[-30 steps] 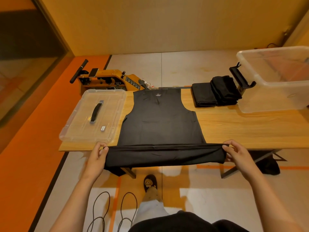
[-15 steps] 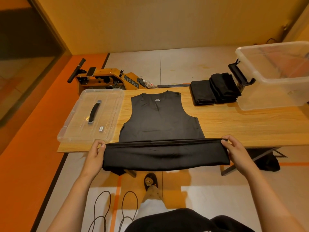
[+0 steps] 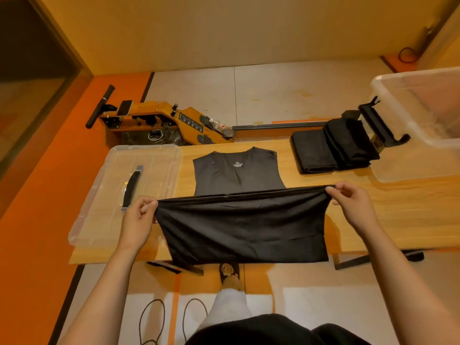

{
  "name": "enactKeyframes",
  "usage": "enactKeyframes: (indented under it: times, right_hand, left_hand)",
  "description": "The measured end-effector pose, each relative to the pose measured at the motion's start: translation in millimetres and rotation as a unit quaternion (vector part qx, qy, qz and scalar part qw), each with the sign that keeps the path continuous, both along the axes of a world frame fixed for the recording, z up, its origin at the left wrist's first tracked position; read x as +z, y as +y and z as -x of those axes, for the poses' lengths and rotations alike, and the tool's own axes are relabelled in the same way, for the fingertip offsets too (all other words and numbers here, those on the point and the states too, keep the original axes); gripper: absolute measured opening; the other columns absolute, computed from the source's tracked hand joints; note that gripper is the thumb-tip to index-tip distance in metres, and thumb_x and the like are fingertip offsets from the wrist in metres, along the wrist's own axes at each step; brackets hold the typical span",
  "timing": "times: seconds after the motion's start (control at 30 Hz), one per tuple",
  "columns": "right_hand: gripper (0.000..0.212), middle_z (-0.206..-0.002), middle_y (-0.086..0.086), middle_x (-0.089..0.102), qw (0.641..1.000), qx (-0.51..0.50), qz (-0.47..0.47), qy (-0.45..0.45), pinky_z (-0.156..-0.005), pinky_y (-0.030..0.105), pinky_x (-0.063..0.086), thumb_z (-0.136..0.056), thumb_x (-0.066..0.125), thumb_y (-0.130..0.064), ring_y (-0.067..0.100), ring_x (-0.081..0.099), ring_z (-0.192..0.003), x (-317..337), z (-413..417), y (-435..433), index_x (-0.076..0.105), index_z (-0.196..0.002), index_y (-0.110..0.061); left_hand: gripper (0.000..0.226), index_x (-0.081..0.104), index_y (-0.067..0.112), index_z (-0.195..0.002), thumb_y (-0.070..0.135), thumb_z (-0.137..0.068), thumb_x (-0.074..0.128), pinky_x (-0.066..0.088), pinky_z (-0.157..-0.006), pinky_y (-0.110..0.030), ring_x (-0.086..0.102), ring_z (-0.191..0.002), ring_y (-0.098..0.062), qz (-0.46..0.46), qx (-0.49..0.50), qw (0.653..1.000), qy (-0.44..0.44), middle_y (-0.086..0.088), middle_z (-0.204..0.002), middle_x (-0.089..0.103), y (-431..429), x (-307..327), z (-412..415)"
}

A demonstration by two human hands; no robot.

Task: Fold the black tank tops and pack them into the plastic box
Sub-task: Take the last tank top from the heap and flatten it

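As both hands (image 3: 138, 217) (image 3: 352, 204) pinch the tank top (image 3: 244, 232) hem, its collar print (image 3: 237, 164) is illegible.

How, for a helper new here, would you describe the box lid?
On the wooden table, look left of the black tank top. The lid lies flat there: shallow clear plastic with a black handle, unlike the deep plastic box at right.

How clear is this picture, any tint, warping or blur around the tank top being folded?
Head view: warm orange tint; wide-angle lens bows the table; the tank top is sharp but its black fabric swallows detail; the plastic box is cut off at right.
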State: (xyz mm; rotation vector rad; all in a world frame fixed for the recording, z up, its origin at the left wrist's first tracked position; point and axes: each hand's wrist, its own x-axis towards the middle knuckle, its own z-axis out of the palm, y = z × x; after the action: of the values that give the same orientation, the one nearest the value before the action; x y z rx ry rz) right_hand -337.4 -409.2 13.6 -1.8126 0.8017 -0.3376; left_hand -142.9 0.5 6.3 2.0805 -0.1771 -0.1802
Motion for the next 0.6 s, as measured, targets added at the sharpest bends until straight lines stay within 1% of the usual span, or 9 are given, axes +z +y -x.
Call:
enactKeyframes:
  times: [0.03, 0.1, 0.2, 0.27, 0.3, 0.4, 0.5, 0.53, 0.6]
  right_hand:
    - [0.016, -0.078, 0.009, 0.062, 1.000, -0.005, -0.003, 0.003, -0.072, 0.026, 0.045, -0.094, 0.060, -0.016, 0.013, 0.057, -0.072, -1, -14, -6, 0.062, -0.082, -0.005]
    - [0.014, -0.086, 0.008, 0.066, 1.000, -0.012, -0.012, 0.010, -0.076, 0.026, 0.046, -0.095, 0.057, -0.014, 0.015, 0.060, -0.082, -5, -43, -18, 0.066, -0.093, -0.003]
    - [0.017, -0.090, 0.006, 0.066, 0.999, -0.023, 0.001, 0.029, -0.067, 0.016, 0.046, -0.097, 0.053, -0.011, 0.011, 0.060, -0.079, -9, -91, -36, 0.067, -0.103, -0.005]
    - [0.018, -0.083, 0.001, 0.064, 0.999, -0.027, 0.009, 0.039, -0.060, 0.012, 0.046, -0.099, 0.050, -0.011, 0.008, 0.057, -0.073, -13, -121, -50, 0.067, -0.103, -0.007]
    - [0.019, -0.080, -0.001, 0.062, 0.998, -0.025, 0.014, 0.048, -0.060, 0.015, 0.047, -0.099, 0.049, -0.012, 0.009, 0.056, -0.071, -16, -137, -57, 0.067, -0.102, -0.009]
    - [0.020, -0.091, 0.004, 0.066, 0.996, -0.022, 0.030, 0.080, -0.075, 0.029, 0.046, -0.100, 0.048, -0.015, 0.018, 0.060, -0.087, -27, -187, -75, 0.067, -0.103, -0.014]
    - [0.021, -0.111, 0.010, 0.067, 0.988, -0.043, 0.085, 0.125, -0.088, 0.030, 0.043, -0.098, 0.050, -0.015, 0.025, 0.060, -0.104, -41, -231, -83, 0.065, -0.113, -0.013]
    - [0.024, -0.113, 0.011, 0.065, 0.982, -0.047, 0.110, 0.143, -0.090, 0.031, 0.042, -0.097, 0.051, -0.014, 0.026, 0.059, -0.107, -46, -243, -82, 0.061, -0.119, -0.010]
    - [0.031, -0.118, 0.014, 0.059, 0.974, -0.042, 0.159, 0.157, -0.093, 0.038, 0.043, -0.096, 0.052, -0.011, 0.030, 0.056, -0.110, -54, -260, -77, 0.053, -0.127, -0.008]
  left_hand:
    - [0.014, 0.059, 0.003, -0.092, 0.012, -0.099, 0.050, 0.048, -0.056, -0.013, 0.058, -0.064, -0.006, 0.002, -0.002, 1.000, 0.006, -0.004, -0.072, 0.062, -5, 0, -14]
    - [0.014, 0.060, 0.002, -0.093, 0.013, -0.098, 0.052, 0.051, -0.060, -0.019, 0.059, -0.067, -0.013, 0.000, -0.002, 1.000, 0.018, -0.007, -0.073, 0.062, -14, -2, -47]
    - [0.015, 0.062, 0.005, -0.094, 0.018, -0.097, 0.055, 0.053, -0.067, -0.032, 0.062, -0.076, -0.021, -0.022, -0.006, 0.999, 0.023, -0.010, -0.081, 0.066, -33, -5, -98]
    - [0.018, 0.062, 0.004, -0.094, 0.020, -0.097, 0.055, 0.052, -0.067, -0.030, 0.063, -0.074, -0.018, -0.034, -0.010, 0.999, 0.032, -0.007, -0.079, 0.066, -47, -8, -129]
    - [0.018, 0.061, 0.004, -0.092, 0.021, -0.097, 0.055, 0.051, -0.066, -0.029, 0.062, -0.070, -0.015, -0.038, -0.015, 0.998, 0.038, -0.006, -0.076, 0.065, -55, -10, -143]
    - [0.016, 0.059, 0.009, -0.086, 0.018, -0.098, 0.054, 0.050, -0.062, -0.028, 0.059, -0.059, -0.010, -0.043, -0.032, 0.997, 0.052, -0.006, -0.072, 0.063, -79, -16, -184]
    - [0.014, 0.060, 0.007, -0.090, 0.016, -0.098, 0.053, 0.045, -0.060, -0.025, 0.056, -0.057, -0.006, -0.086, -0.020, 0.995, 0.056, 0.000, -0.074, 0.060, -103, -34, -219]
    - [0.014, 0.060, 0.007, -0.094, 0.017, -0.098, 0.051, 0.044, -0.063, -0.027, 0.056, -0.061, -0.006, -0.113, -0.014, 0.992, 0.053, 0.001, -0.074, 0.060, -111, -40, -227]
    - [0.017, 0.058, 0.013, -0.103, 0.023, -0.099, 0.046, 0.049, -0.075, -0.033, 0.061, -0.075, -0.016, -0.156, 0.003, 0.987, 0.047, -0.002, -0.082, 0.065, -120, -52, -235]
